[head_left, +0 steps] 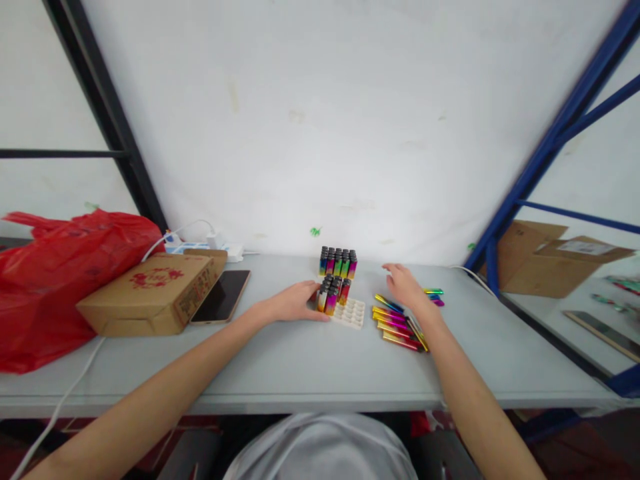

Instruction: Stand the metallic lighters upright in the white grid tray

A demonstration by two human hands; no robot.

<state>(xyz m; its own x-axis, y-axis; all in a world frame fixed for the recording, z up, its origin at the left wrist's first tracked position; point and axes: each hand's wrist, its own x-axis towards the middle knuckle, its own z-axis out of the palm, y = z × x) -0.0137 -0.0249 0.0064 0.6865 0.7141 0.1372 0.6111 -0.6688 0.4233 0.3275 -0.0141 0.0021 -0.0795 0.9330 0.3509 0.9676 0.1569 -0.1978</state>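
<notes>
A white tray with small round-edged slots lies in front of me. Several upright lighters with black tops and shiny coloured bodies fill its left part; its right slots show bare. My left hand grips the tray's left end, thumb along the front edge and fingers by the lighters. Behind it stands a tight block of upright lighters. My right hand, fingers stretched out and apart with nothing visible in them, hovers above or beside a pile of loose lighters lying flat. A few more lighters lie partly hidden beyond my right wrist.
On the left are a red plastic bag, a brown cardboard box, a dark phone or tablet and a white power strip with cables. A blue metal frame bounds the right side. A white wall closes the back.
</notes>
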